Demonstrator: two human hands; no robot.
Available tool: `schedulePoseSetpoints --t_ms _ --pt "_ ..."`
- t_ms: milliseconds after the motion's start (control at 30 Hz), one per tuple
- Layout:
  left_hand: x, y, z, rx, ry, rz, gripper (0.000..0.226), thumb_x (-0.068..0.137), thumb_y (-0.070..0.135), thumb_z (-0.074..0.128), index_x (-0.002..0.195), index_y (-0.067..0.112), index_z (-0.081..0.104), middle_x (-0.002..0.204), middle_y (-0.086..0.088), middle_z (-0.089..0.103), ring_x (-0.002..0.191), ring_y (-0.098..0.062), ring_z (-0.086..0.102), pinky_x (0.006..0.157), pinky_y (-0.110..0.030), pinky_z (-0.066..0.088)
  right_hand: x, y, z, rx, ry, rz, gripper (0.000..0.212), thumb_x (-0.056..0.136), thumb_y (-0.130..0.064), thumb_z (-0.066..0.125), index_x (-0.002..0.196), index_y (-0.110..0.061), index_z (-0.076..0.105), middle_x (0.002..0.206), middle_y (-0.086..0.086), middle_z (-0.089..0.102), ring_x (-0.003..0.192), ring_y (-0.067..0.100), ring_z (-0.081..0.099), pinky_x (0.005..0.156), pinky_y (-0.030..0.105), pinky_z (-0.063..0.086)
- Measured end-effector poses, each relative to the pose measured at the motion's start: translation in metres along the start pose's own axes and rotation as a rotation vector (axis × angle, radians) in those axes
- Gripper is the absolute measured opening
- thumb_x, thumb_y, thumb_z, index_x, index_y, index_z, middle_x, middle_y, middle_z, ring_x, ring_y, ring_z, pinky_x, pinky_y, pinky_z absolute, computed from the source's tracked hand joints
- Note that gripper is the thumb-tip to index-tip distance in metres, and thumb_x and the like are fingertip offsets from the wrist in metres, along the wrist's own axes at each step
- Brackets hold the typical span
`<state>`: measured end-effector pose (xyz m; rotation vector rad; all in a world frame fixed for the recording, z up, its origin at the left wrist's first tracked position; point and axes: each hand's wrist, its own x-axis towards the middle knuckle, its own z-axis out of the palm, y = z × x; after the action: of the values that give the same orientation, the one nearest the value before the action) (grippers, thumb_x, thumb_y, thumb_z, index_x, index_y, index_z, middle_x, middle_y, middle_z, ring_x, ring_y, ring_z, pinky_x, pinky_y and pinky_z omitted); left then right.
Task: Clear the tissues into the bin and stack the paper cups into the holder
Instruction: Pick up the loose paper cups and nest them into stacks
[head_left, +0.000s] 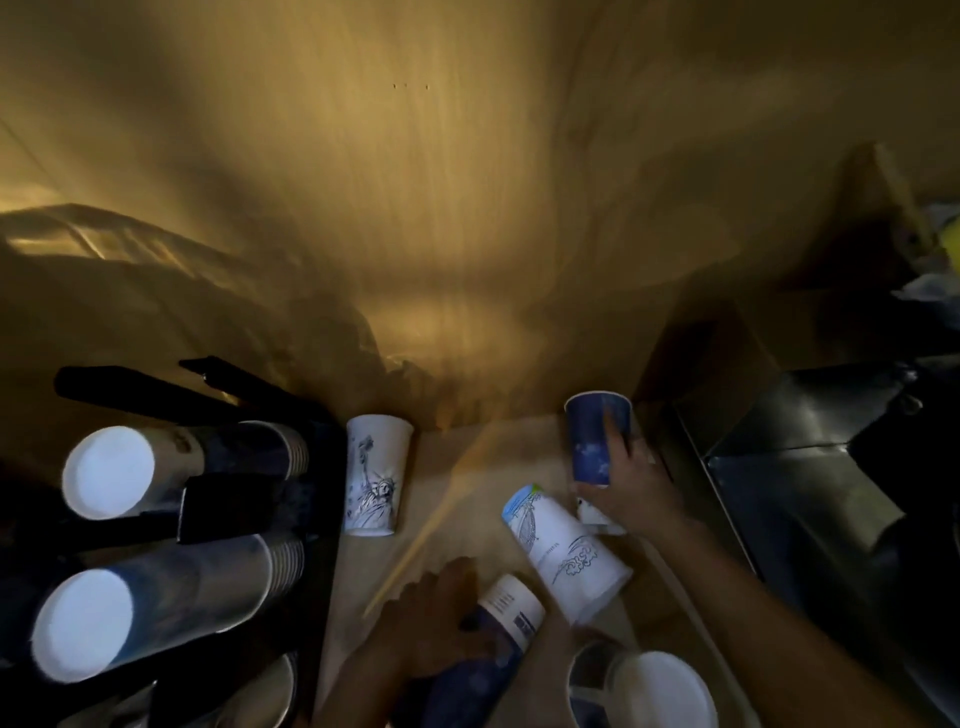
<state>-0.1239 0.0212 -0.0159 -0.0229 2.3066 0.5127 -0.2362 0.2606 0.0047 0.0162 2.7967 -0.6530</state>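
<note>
left hand (436, 618) grips nested blue-and-white paper cups (498, 623), gathering a stack; right hand (631, 483) grasps an upright dark blue paper cup (592, 441) to add.

Five loose paper cups (378, 475), two hands (631, 486)
</note>
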Motion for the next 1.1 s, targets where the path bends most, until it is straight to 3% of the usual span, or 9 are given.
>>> schedulePoseSetpoints --t_ms 167,333,467,600,733,800,900,1000,1100 --pt "-0.001 0.001 0.01 -0.332 -0.113 0.07 0.107 0.051 0.061 0.069 0.142 0.038 0.016 0.144 0.003 0.039 0.128 -0.017 0.043 0.107 -0.038 0.039 -0.005 0.006 0.017 0.097 -0.014 0.095 0.099 0.078 -0.04 0.067 0.142 -0.029 -0.007 0.137 0.019 0.031 0.109 0.04 0.049 0.085 0.042 0.041" --pt "-0.002 0.0 0.004 -0.203 -0.154 0.054 0.101 0.063 0.052 0.069 0.146 0.025 0.018 0.15 0.0 0.035 0.133 -0.017 0.038 0.107 -0.03 0.034 -0.006 0.008 0.011 0.068 0.043 0.054 0.093 0.072 -0.032 0.071 0.142 -0.028 0.011 0.132 0.017 0.037 0.108 0.039 0.049 0.084 0.043 0.043" --pt "-0.012 -0.002 -0.013 -0.511 0.008 0.092 0.073 0.055 0.045 0.076 0.116 0.013 0.05 0.116 -0.005 0.065 0.101 -0.016 0.062 0.09 -0.032 0.05 -0.009 0.006 -0.001 0.026 0.272 -0.009 0.072 0.065 -0.031 0.071 0.129 -0.02 0.04 0.119 0.014 0.05 0.098 0.037 0.053 0.081 0.042 0.043" --pt "-0.019 -0.003 -0.031 -0.819 0.201 0.24 0.045 0.063 0.017 0.082 0.102 0.02 0.059 0.098 -0.001 0.072 0.09 -0.008 0.068 0.081 -0.023 0.055 -0.016 0.004 -0.009 0.132 0.461 -0.078 0.069 0.066 -0.02 0.074 0.126 -0.012 0.041 0.118 0.018 0.049 0.101 0.038 0.051 0.082 0.047 0.045" --pt "-0.019 0.002 -0.037 -0.906 0.449 0.286 0.048 0.069 -0.003 0.076 0.098 0.027 0.052 0.1 0.008 0.064 0.083 0.013 0.063 0.069 -0.006 0.049 -0.02 -0.002 -0.017 0.327 0.608 -0.133 0.076 0.067 -0.014 0.078 0.13 -0.013 0.036 0.129 0.017 0.041 0.112 0.035 0.049 0.089 0.044 0.044" --pt "-0.02 0.005 -0.034 -0.919 0.547 0.286 0.056 0.069 -0.007 0.075 0.102 0.028 0.048 0.106 0.006 0.061 0.092 0.01 0.061 0.076 -0.009 0.049 -0.021 -0.007 -0.02 0.36 0.635 -0.161 0.077 0.067 -0.013 0.079 0.131 -0.01 0.035 0.13 0.019 0.04 0.113 0.036 0.048 0.089 0.042 0.042" --pt "-0.022 0.006 -0.025 -0.95 0.597 0.282 0.069 0.066 -0.001 0.079 0.118 0.021 0.038 0.121 -0.006 0.052 0.109 -0.01 0.055 0.093 -0.029 0.049 -0.02 -0.015 -0.025 0.404 0.629 -0.158 0.078 0.066 -0.013 0.079 0.13 -0.009 0.036 0.128 0.02 0.042 0.115 0.035 0.047 0.09 0.039 0.038" --pt "-0.024 0.008 -0.014 -0.952 0.63 0.281 0.071 0.057 0.015 0.076 0.113 0.029 0.035 0.114 0.005 0.051 0.097 0.003 0.056 0.08 -0.015 0.05 -0.02 -0.02 -0.03 0.425 0.607 -0.162 0.072 0.066 -0.013 0.078 0.126 -0.013 0.038 0.125 0.017 0.045 0.115 0.032 0.047 0.092 0.038 0.037" --pt "-0.022 0.006 -0.011 -1.024 0.677 0.239 0.077 0.06 0.001 0.081 0.114 0.03 0.033 0.109 0.014 0.05 0.094 0.003 0.056 0.074 -0.018 0.05 -0.023 -0.023 -0.034 0.389 0.579 -0.204 0.064 0.068 -0.013 0.077 0.121 -0.011 0.042 0.12 0.018 0.047 0.111 0.032 0.049 0.091 0.04 0.039"
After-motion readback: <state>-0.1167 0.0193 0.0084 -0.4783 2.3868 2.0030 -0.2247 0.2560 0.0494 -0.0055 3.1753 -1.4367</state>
